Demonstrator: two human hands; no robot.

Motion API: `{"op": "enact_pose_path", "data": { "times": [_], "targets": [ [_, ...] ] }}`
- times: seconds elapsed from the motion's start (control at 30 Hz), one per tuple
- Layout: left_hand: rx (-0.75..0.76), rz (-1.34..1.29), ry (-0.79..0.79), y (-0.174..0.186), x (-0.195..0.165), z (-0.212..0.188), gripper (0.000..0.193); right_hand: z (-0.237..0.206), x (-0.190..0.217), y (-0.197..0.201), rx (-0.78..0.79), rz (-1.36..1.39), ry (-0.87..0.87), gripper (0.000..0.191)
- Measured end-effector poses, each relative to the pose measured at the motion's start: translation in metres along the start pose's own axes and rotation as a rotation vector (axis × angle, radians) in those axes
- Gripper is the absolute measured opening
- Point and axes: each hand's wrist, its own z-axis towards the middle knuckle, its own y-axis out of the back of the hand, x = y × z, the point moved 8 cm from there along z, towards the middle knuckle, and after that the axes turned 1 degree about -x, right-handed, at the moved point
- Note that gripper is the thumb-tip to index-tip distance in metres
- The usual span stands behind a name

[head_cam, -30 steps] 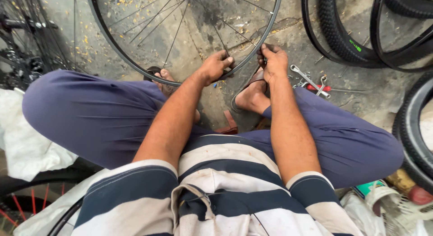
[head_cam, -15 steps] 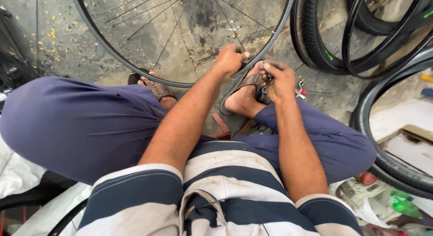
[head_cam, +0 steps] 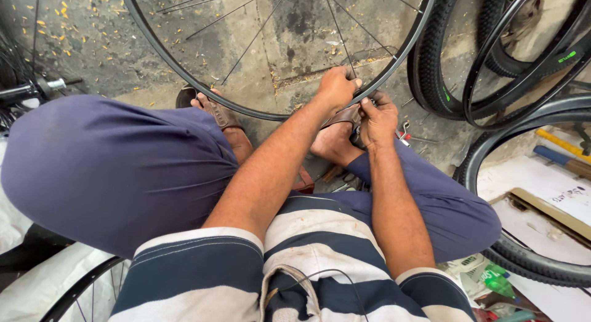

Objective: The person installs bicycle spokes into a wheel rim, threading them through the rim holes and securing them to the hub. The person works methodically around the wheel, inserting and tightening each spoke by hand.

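A bare black bicycle rim (head_cam: pixel 184 66) with thin metal spokes (head_cam: pixel 338 32) stands upright on the concrete in front of me, its lower edge resting by my sandalled feet. My left hand (head_cam: pixel 335 87) grips the rim's lower right edge where a spoke meets it. Just beside it, my right hand (head_cam: pixel 377 117) is closed around a small dark tool at the rim; the tool is mostly hidden by my fingers. My knees in blue trousers spread to either side.
Several black tyres and rims (head_cam: pixel 486 69) lean at the right. A small red-handled tool (head_cam: pixel 403 136) lies on the ground by my right hand. Cardboard and white sheets (head_cam: pixel 548 199) sit at the right, a bicycle axle (head_cam: pixel 37 88) at the left, another wheel (head_cam: pixel 80 291) bottom left.
The view has shifted left and closer. Both hands stay together at the rim's lower edge, with the right hand turned slightly against the rim.
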Motion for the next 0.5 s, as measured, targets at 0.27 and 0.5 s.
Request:
{"op": "enact_pose_path", "data": {
  "times": [0.27, 0.5],
  "targets": [
    [-0.001, -0.034, 0.036, -0.0014, 0.0013, -0.0033, 0.018, -0.0036, -0.0004, 0.0050, -0.014, -0.031, 0.014, 0.020],
    [0.024, -0.032, 0.049, -0.0022, 0.0028, -0.0034, 0.018, -0.0047, 0.0005, 0.0027, -0.036, -0.110, 0.081, 0.019]
  ]
}}
